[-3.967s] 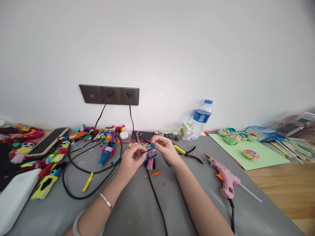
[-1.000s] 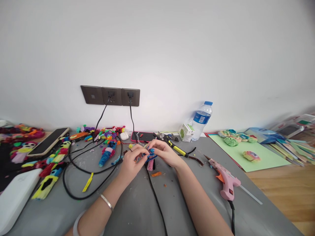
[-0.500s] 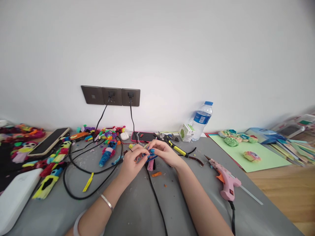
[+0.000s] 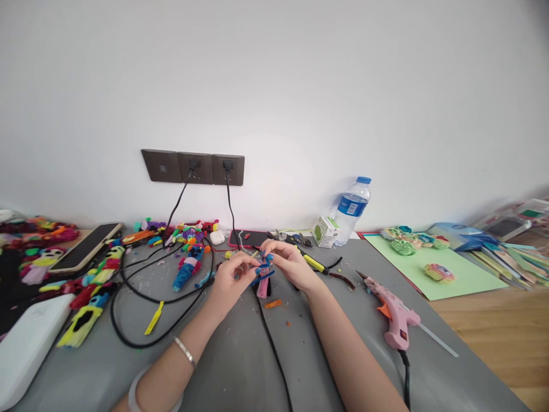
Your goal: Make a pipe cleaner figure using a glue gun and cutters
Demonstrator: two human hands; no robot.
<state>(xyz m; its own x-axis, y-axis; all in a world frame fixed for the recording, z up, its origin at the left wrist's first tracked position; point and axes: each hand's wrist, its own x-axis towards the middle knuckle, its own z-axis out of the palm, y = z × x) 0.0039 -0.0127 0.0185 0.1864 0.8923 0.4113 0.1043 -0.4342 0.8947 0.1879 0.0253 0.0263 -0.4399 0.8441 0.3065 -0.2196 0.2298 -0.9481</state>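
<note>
Nearest, a silver bracelet (image 4: 185, 353) circles the left wrist over the gray table (image 4: 234, 360). Farther in, an orange scrap (image 4: 273, 304) lies near a pink fuzzy piece (image 4: 262, 289), which sits just below both hands' fingertips; I cannot tell whether it rests on the table or hangs from them. The left hand (image 4: 231, 281) pinches narrowly on a blue strip (image 4: 268, 275), whose end juts rightward across the pink fuzzy piece. The right hand (image 4: 292, 266) meets it, thumb and fingertips drawn close; blue nails blend with blue material, so their grip is unclear. Beyond lie a yellow-handled tool (image 4: 316, 262) and, by the wall, a bottle (image 4: 351, 207).
</note>
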